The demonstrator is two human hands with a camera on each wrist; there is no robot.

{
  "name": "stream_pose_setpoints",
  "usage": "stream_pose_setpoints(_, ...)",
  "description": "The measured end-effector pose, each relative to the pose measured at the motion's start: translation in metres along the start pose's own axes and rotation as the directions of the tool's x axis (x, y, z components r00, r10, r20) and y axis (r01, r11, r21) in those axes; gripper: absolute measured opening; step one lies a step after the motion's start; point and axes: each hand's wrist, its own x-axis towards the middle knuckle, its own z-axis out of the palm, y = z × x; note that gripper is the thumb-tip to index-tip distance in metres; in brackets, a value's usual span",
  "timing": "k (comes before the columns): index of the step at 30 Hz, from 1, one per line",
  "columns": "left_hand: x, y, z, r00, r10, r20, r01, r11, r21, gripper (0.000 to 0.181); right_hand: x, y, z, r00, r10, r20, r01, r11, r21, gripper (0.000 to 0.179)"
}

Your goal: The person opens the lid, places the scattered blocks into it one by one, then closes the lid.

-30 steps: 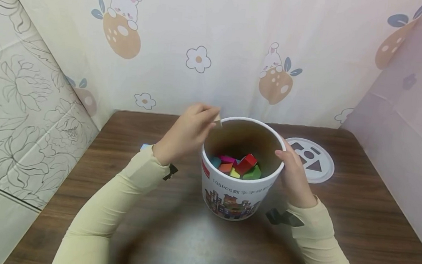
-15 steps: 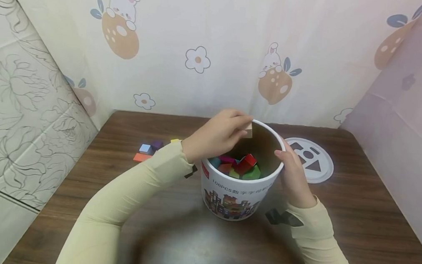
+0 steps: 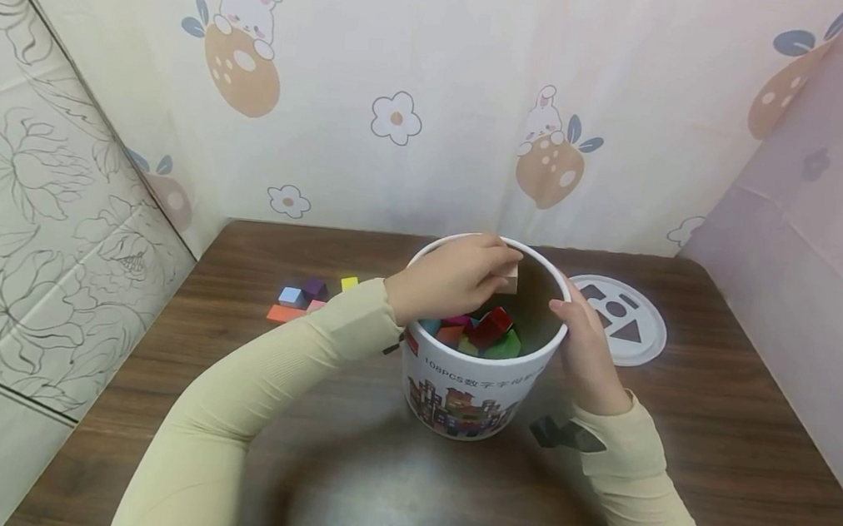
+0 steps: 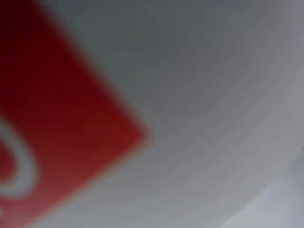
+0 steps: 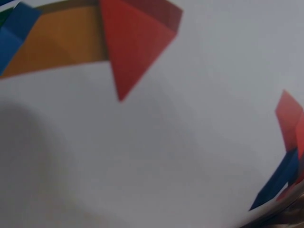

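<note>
A white bucket with printed building pictures stands on the table, several coloured blocks inside it. My left hand reaches over its left rim and pinches a plain wooden block within the mouth. Below that hand lie a red block and a green block. My right hand grips the bucket's right rim, thumb over the edge. The left wrist view is filled by the bucket's wall and its red label. Printed shapes on the bucket side fill the right wrist view.
On the table left of the bucket lie loose blocks: a light blue one, a purple one, an orange one and a yellow one. The white lid with shaped holes lies at the right. A patterned curtain hangs behind.
My left hand has moved right from the bucket's left rim and down into its mouth, carrying the wooden block. The right hand has kept its grip, and the bucket stays in place.
</note>
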Motion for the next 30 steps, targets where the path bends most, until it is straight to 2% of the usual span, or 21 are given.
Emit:
stream_pose_setpoints(5, 0.001, 0.001, 0.001, 1.000, 0.004, 0.020, -0.005, 1.000, 0.016, 0.041, 0.000, 0.001, 0.000, 1.000, -0.018, -0.001, 0.018, 1.000, 0.011, 0.054)
stream_pose_setpoints(15, 0.001, 0.003, 0.001, 0.999, -0.030, 0.026, 0.029, 0.999, 0.017, 0.045, -0.001, 0.002, 0.000, 0.999, -0.052, -0.005, 0.052, 0.998, 0.027, 0.053)
stream_pose_setpoints(18, 0.001, 0.003, 0.001, 0.999, -0.032, 0.008, 0.032, 0.999, 0.019, 0.045, -0.001, 0.002, -0.001, 0.999, -0.040, -0.007, 0.040, 0.999, 0.019, 0.053)
stream_pose_setpoints(27, -0.007, -0.002, -0.007, 0.997, -0.057, -0.058, 0.052, 0.994, -0.092, 0.043, 0.000, 0.001, 0.000, 1.000, 0.008, -0.002, -0.008, 1.000, 0.008, 0.052)
stream_pose_setpoints(30, -0.011, -0.008, -0.012, 0.993, -0.061, -0.102, 0.049, 0.992, -0.116, 0.043, 0.000, 0.001, 0.000, 1.000, 0.003, -0.002, -0.003, 1.000, 0.008, 0.051)
